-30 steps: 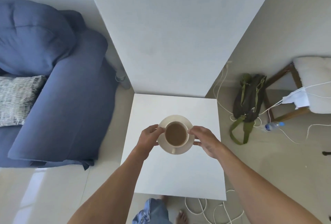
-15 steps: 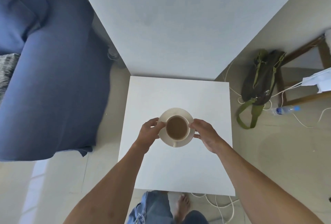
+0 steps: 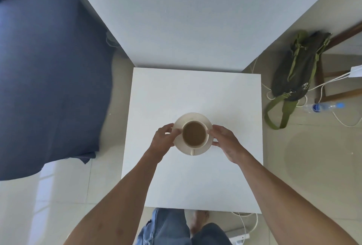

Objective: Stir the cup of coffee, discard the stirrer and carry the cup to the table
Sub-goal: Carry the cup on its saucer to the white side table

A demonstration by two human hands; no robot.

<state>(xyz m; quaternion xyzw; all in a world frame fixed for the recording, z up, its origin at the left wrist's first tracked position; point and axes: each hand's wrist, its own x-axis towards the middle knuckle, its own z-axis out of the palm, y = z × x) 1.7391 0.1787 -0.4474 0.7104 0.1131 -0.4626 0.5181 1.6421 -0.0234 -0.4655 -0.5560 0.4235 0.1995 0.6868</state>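
A cream cup (image 3: 194, 134) full of brown coffee stands on a cream saucer (image 3: 193, 118), its handle pointing toward me. Cup and saucer are over the middle of a small white square table (image 3: 194, 92); I cannot tell whether the saucer touches the top. My left hand (image 3: 165, 139) pinches the saucer's left rim between thumb and fingers. My right hand (image 3: 225, 140) pinches the right rim the same way. No stirrer is in view.
A blue sofa (image 3: 49, 68) fills the left side. A white wall (image 3: 195, 13) rises behind the table. A green bag (image 3: 297, 68), a water bottle (image 3: 323, 106), white cables and a wooden chair frame (image 3: 333, 95) lie on the floor at right. My legs stand at the table's near edge.
The view has closed in on the table and tilted down. Cup and saucer have gone lower toward the tabletop, both hands keeping their hold on the rim.
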